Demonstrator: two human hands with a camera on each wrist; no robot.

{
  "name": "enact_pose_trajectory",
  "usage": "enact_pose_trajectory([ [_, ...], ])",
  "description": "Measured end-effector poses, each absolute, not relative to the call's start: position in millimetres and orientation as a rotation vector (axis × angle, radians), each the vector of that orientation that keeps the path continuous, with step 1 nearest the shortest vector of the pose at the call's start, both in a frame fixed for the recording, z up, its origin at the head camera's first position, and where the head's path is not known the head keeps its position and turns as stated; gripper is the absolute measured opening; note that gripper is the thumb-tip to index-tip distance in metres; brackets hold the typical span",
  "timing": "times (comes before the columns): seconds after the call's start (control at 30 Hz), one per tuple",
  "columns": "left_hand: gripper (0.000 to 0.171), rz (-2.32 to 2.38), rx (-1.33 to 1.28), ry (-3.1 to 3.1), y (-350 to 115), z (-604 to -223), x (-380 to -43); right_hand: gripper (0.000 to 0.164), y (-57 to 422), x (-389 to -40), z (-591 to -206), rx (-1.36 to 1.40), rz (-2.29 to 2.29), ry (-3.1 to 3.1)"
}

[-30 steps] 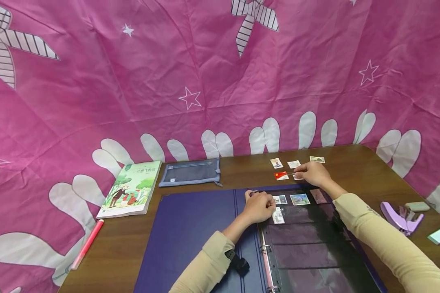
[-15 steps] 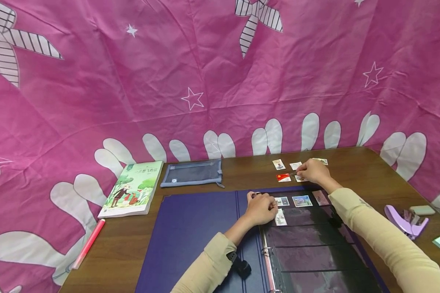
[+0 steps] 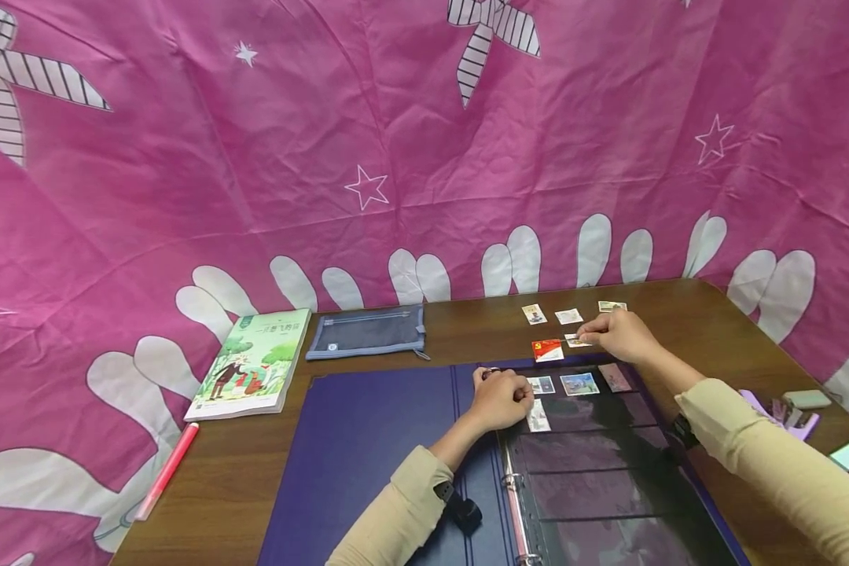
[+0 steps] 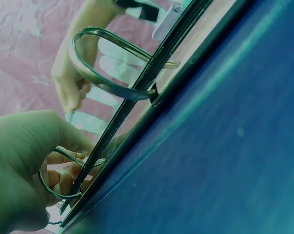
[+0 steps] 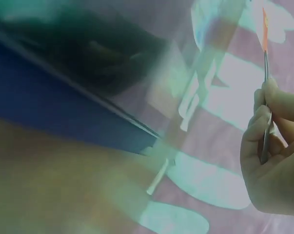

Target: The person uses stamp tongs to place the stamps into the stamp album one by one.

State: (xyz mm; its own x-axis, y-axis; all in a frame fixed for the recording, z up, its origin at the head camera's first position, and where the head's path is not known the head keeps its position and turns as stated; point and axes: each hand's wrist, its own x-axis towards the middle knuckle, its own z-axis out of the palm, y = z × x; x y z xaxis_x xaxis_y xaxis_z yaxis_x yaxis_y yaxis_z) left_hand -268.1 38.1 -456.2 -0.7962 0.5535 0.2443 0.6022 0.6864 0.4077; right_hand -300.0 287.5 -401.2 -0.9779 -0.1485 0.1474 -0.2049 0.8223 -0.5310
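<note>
In the head view my right hand [image 3: 619,336] pinches a pair of tweezers [image 3: 570,339] whose tips grip a red stamp [image 3: 548,350], just beyond the album's top edge. The right wrist view shows the tweezers [image 5: 266,68] between thumb and fingers, the stamp [image 5: 264,29] at their end. An open blue stamp album [image 3: 375,440] lies on the table. At the top of its black pocket page [image 3: 580,452], my left hand [image 3: 501,399] has curled fingers at the inner edge. Around a metal ring [image 4: 59,190], those fingers hold the page edge, partly hidden. Several stamps, one a landscape stamp [image 3: 579,384], sit in the page.
Several loose stamps, including one upright stamp [image 3: 534,314], lie behind the album. A mesh zip pouch [image 3: 368,332], a green-covered book [image 3: 251,363] and a red pen [image 3: 168,470] are left. My right sleeve partly covers a purple stapler-like tool [image 3: 806,425]; an eraser [image 3: 806,399] is nearby.
The tweezers and red stamp have come slightly nearer the album, uncovering a white stamp behind. My right forearm has swung outward to the right. The left hand stays in place.
</note>
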Motion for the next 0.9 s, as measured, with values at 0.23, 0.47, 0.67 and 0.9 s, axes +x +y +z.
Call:
enact_pose_trajectory([
  [0.23, 0.010, -0.774, -0.947, -2.808, 38.1, -457.1, -269.8, 0.012, 287.5, -264.7, -421.0, 0.344, 0.908, -3.002],
  [0.47, 0.010, -0.870, -0.950, -2.811, 38.2, -456.1, -269.4, 0.010, 291.2, -254.6, -425.9, 0.488, 0.896, -3.036],
  [0.67, 0.009, -0.847, -0.942, -2.839, 38.5, -456.9, -269.6, 0.007, 295.9, -257.6, -422.9, 0.562, 0.932, -3.073],
  [0.9, 0.008, -0.865, -0.939, -2.822, 39.4, -456.6, -270.1, 0.006, 301.2, -268.2, -422.0, 0.742, 1.043, -3.039],
])
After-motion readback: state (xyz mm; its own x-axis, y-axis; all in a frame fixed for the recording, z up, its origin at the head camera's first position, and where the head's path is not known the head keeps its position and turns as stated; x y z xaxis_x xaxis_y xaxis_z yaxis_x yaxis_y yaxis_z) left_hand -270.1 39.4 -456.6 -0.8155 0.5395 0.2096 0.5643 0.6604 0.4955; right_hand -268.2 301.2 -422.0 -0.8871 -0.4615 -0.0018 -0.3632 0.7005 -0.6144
